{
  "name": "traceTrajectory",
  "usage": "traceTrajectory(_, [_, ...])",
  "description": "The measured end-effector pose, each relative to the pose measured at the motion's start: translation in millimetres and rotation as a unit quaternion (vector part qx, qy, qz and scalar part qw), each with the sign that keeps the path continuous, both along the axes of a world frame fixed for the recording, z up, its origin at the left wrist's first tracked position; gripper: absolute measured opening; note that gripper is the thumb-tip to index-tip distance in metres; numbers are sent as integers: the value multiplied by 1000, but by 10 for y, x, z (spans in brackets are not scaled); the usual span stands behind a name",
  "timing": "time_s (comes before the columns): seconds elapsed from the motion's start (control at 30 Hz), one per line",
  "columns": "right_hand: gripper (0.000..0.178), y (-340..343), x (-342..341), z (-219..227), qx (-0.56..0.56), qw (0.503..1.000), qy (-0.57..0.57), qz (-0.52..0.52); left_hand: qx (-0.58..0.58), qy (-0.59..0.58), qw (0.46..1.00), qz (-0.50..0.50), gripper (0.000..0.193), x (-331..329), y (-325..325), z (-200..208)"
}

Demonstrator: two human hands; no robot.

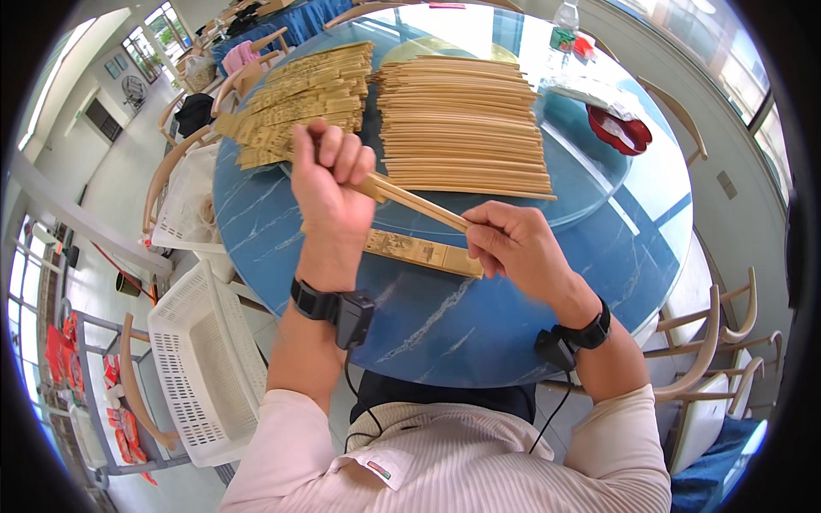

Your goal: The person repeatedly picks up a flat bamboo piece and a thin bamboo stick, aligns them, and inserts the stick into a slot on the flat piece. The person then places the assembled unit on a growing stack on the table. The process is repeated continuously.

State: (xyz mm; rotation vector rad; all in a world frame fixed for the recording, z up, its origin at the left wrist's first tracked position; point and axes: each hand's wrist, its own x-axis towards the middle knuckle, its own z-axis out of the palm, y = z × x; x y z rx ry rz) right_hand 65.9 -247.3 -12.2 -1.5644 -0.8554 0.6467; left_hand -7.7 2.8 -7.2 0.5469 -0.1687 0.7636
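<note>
A pair of light wooden chopsticks [423,205] runs slantwise between my two hands above the table. My left hand [332,184] is closed around their left end, where a tan printed paper sleeve [368,186] partly shows. With thumb and fingers, my right hand [523,250] pinches the other end. Below the chopsticks, a flat stack of printed paper sleeves [419,250] lies on the table, partly hidden by my left wrist and reaching my right fingertips. Farther off lie a wide pile of bare chopsticks [466,128] and, left of it, a spread heap of filled-looking sleeves [316,94].
The round blue marbled table [445,333] carries a glass turntable [590,192]. A plastic bottle [564,30] and a red dish [620,130] stand far right. White perforated baskets [209,368] sit left of the table. Wooden chairs [714,333] surround it.
</note>
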Motion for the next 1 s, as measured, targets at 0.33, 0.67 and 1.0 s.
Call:
traceTrajectory(0.33, [14,40,-40,-58,-33,998,37,29,29,69,992,-100,39,115,-529,-162])
traceTrajectory(0.67, [13,34,-49,-88,45,998,18,30,-47,46,986,-154,37,148,-440,-188])
traceTrajectory(1.0, [8,52,-35,-181,37,998,-42,0,-21,67,982,-175,40,117,-707,-199])
